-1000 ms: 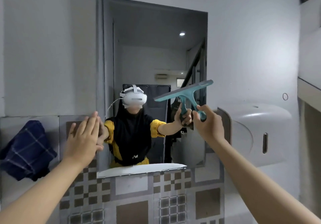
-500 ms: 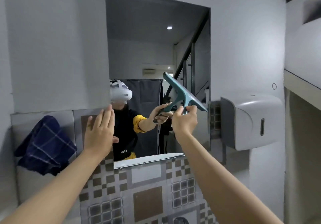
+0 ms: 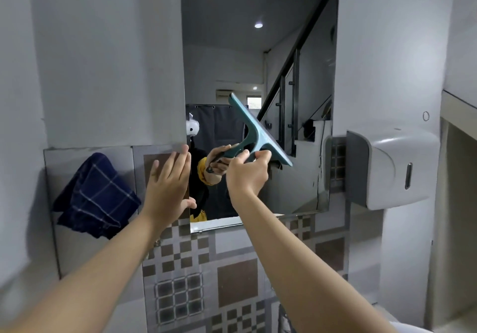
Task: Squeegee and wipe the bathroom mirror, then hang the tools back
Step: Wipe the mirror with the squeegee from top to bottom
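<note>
1. The teal squeegee (image 3: 258,132) is raised in front of the mirror (image 3: 258,48), over its lower middle part, blade tilted so the top end leans left and the lower end points down to the right.
2. The right hand (image 3: 246,175) holds the squeegee by its handle, fingers (image 3: 263,155) curled and pinching the handle just below the blade; whether the blade touches the glass cannot be told.
3. The left hand (image 3: 167,185) is flat and empty, fingers spread slightly and pointing up, at the mirror's left edge where glass meets the tiled wall (image 3: 232,268).
4. The mirror shows the person's reflection at its lower left, with a yellow sleeve and dark top, and a stair rail behind.
5. A dark blue checked cloth (image 3: 95,195) hangs bunched on the wall left of the mirror, well apart from the squeegee.
6. A white and grey dispenser (image 3: 387,167) is fixed to the wall just right of the mirror; its contents are hidden by the closed cover.
</note>
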